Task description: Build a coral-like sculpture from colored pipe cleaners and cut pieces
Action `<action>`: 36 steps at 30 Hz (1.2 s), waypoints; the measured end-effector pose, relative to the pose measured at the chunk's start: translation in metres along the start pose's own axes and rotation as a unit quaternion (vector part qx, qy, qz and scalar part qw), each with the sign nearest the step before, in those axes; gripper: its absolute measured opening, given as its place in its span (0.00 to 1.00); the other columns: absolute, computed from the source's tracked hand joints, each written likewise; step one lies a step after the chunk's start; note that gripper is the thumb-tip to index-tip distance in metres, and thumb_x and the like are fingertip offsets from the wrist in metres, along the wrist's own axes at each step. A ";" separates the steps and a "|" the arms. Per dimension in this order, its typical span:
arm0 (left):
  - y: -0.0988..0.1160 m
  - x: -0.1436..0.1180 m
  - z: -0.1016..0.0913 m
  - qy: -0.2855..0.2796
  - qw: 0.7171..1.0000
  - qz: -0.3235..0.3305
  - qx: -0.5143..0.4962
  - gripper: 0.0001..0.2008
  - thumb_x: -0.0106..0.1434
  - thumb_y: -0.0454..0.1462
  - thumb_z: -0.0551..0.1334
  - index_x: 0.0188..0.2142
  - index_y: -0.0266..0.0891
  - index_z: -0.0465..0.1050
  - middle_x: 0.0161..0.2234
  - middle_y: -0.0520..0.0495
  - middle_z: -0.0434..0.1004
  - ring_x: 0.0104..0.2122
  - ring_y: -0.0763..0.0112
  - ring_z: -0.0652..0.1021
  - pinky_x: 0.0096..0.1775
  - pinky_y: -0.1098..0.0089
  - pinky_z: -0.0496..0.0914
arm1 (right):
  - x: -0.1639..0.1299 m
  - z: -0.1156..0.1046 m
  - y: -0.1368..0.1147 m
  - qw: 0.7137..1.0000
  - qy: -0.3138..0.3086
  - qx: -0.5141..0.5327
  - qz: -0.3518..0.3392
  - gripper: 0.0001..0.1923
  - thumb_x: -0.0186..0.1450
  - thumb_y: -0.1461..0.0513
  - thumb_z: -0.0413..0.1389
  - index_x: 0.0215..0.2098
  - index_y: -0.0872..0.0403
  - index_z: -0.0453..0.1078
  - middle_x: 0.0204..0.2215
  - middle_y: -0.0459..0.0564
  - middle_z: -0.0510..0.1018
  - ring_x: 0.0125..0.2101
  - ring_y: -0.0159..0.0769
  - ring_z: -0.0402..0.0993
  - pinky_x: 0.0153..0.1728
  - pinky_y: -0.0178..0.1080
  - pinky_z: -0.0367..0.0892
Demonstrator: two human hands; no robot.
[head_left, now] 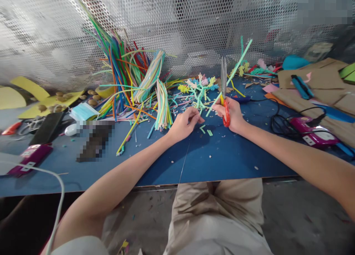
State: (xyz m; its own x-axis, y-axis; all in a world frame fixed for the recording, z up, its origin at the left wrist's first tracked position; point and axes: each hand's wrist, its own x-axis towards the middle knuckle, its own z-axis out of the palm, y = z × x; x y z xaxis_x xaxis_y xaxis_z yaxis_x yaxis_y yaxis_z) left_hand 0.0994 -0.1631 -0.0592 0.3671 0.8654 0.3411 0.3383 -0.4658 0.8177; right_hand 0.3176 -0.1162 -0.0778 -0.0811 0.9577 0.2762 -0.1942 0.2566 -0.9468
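1. Your right hand (232,116) has its grip closed through the red handles of the scissors (224,85), whose blades point up and away from you and look pressed together; a long pale green pipe cleaner (235,70) crosses just beside them.
2. Your left hand (183,124) has its fingertips pinched together near the counter (222,155), but whatever sits in that pinch is too small to make out, perhaps a fine wire or a short trimmed piece.
3. Between your hands lie a few short green offcuts (206,130) on the blue surface, and just beyond them stands a pastel cluster of twisted stems (200,87).
4. Risk, as I judge it: the blade tips stand close to that cluster and to the green stem, so a careless snip could catch a piece you mean to keep.
5. Your left fingertips are near the scissors, so bringing them closer while cutting could nick a finger.
6. Small offcuts may roll off the counter's near edge onto your lap.
7. To your right, black cables (280,123) and a purple device (313,133) lie near your forearm; a wide elbow sweep could drag them.
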 end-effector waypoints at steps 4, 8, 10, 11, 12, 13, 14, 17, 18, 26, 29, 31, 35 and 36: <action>-0.003 0.002 0.007 0.033 0.988 -0.074 -0.130 0.16 0.71 0.49 0.64 0.42 0.38 0.70 0.40 0.40 0.87 0.43 0.64 0.85 0.46 0.66 0.76 | -0.006 0.005 -0.006 1.000 -0.008 0.010 0.000 0.18 0.54 0.55 0.72 0.31 0.50 0.68 0.21 0.39 0.64 0.20 0.27 0.56 0.21 0.38 0.50; 0.002 -0.002 0.013 0.005 0.956 -0.150 -0.251 0.21 0.65 0.51 0.71 0.42 0.36 0.74 0.40 0.40 0.87 0.42 0.62 0.86 0.44 0.66 0.77 | -0.015 0.012 -0.012 0.999 -0.039 -0.021 -0.014 0.17 0.55 0.55 0.72 0.32 0.50 0.69 0.25 0.40 0.67 0.22 0.28 0.58 0.23 0.38 0.54; 0.005 -0.004 0.016 -0.020 0.935 -0.177 -0.307 0.21 0.63 0.49 0.73 0.44 0.35 0.75 0.42 0.39 0.86 0.40 0.64 0.86 0.43 0.67 0.78 | -0.018 0.013 -0.013 0.997 -0.053 -0.051 -0.033 0.16 0.55 0.55 0.71 0.33 0.50 0.70 0.27 0.42 0.71 0.25 0.29 0.62 0.26 0.38 0.59; 0.007 -0.004 0.017 -0.027 0.926 -0.185 -0.327 0.20 0.64 0.48 0.73 0.44 0.34 0.75 0.42 0.39 0.86 0.39 0.65 0.86 0.43 0.67 0.79 | -0.019 0.014 -0.013 0.995 -0.059 -0.063 -0.041 0.16 0.54 0.56 0.72 0.33 0.51 0.71 0.28 0.42 0.72 0.26 0.30 0.64 0.27 0.38 0.61; 0.008 -0.005 0.017 -0.029 0.919 -0.191 -0.343 0.19 0.64 0.46 0.74 0.45 0.34 0.76 0.43 0.39 0.86 0.39 0.66 0.86 0.43 0.67 0.79 | -0.020 0.014 -0.013 0.994 -0.063 -0.072 -0.046 0.16 0.54 0.56 0.72 0.34 0.51 0.71 0.28 0.43 0.73 0.26 0.31 0.65 0.28 0.39 0.62; 0.008 -0.005 0.018 -0.029 0.913 -0.198 -0.355 0.18 0.64 0.44 0.74 0.45 0.34 0.76 0.44 0.39 0.86 0.38 0.68 0.86 0.43 0.68 0.79 | -0.020 0.014 -0.013 0.994 -0.065 -0.077 -0.048 0.17 0.54 0.56 0.72 0.34 0.51 0.71 0.29 0.43 0.73 0.26 0.31 0.65 0.28 0.39 0.63; 0.009 -0.005 0.017 -0.030 0.907 -0.207 -0.365 0.17 0.64 0.42 0.74 0.45 0.34 0.76 0.45 0.39 0.86 0.38 0.68 0.86 0.43 0.69 0.80 | -0.020 0.014 -0.014 0.994 -0.064 -0.080 -0.049 0.17 0.54 0.56 0.72 0.34 0.51 0.71 0.29 0.43 0.74 0.26 0.31 0.65 0.29 0.39 0.63; 0.008 -0.004 0.015 -0.034 0.895 -0.235 -0.377 0.16 0.62 0.38 0.76 0.45 0.33 0.78 0.45 0.38 0.86 0.38 0.69 0.86 0.41 0.71 0.80 | -0.021 0.014 -0.015 0.993 -0.055 -0.087 -0.052 0.17 0.54 0.55 0.71 0.34 0.50 0.70 0.29 0.43 0.74 0.27 0.32 0.66 0.29 0.39 0.64; 0.008 -0.004 0.014 -0.036 0.894 -0.242 -0.376 0.16 0.61 0.38 0.76 0.44 0.33 0.78 0.45 0.38 0.86 0.37 0.69 0.86 0.40 0.72 0.80 | -0.021 0.014 -0.015 0.993 -0.051 -0.091 -0.056 0.17 0.55 0.55 0.71 0.34 0.50 0.70 0.29 0.43 0.74 0.27 0.32 0.66 0.29 0.39 0.65; 0.008 -0.004 0.009 -0.059 0.900 -0.255 -0.349 0.17 0.58 0.43 0.78 0.40 0.33 0.83 0.41 0.39 0.87 0.34 0.69 0.86 0.39 0.71 0.81 | -0.021 0.012 -0.013 0.992 -0.053 -0.090 -0.064 0.17 0.56 0.55 0.71 0.36 0.49 0.70 0.28 0.42 0.74 0.25 0.31 0.66 0.29 0.40 0.65; 0.008 -0.004 0.007 -0.062 0.901 -0.258 -0.343 0.18 0.57 0.44 0.78 0.41 0.34 0.84 0.41 0.38 0.87 0.35 0.67 0.86 0.40 0.70 0.81 | -0.021 0.013 -0.013 0.992 -0.051 -0.092 -0.064 0.17 0.56 0.54 0.71 0.36 0.49 0.69 0.29 0.42 0.75 0.26 0.32 0.67 0.29 0.40 0.66; 0.008 -0.004 0.007 -0.064 0.900 -0.255 -0.348 0.17 0.59 0.45 0.77 0.40 0.33 0.84 0.41 0.36 0.87 0.35 0.65 0.87 0.40 0.69 0.81 | -0.021 0.013 -0.013 0.992 -0.051 -0.093 -0.066 0.18 0.56 0.54 0.71 0.36 0.49 0.69 0.30 0.43 0.76 0.26 0.32 0.67 0.30 0.40 0.66; 0.009 -0.002 0.009 -0.050 0.903 -0.243 -0.352 0.15 0.63 0.44 0.74 0.40 0.33 0.84 0.41 0.36 0.87 0.35 0.66 0.86 0.40 0.69 0.81 | -0.021 0.013 -0.014 0.992 -0.050 -0.097 -0.067 0.18 0.56 0.54 0.71 0.35 0.49 0.69 0.29 0.43 0.75 0.27 0.32 0.67 0.30 0.40 0.66; 0.010 -0.002 0.009 -0.044 0.905 -0.243 -0.348 0.14 0.64 0.43 0.74 0.41 0.33 0.84 0.41 0.37 0.87 0.34 0.67 0.86 0.39 0.69 0.80 | -0.021 0.013 -0.014 0.992 -0.050 -0.097 -0.067 0.17 0.56 0.54 0.70 0.35 0.49 0.69 0.29 0.43 0.74 0.27 0.32 0.67 0.30 0.40 0.66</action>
State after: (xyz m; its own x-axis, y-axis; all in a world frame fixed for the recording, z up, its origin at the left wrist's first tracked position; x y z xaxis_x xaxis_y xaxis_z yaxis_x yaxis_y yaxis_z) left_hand 0.1097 -0.1712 -0.0563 0.3991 0.9046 -0.1496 -0.1374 0.2204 0.9657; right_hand 0.3092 -0.1413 -0.0680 -0.1649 0.8983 0.4072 -0.0184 0.4100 -0.9119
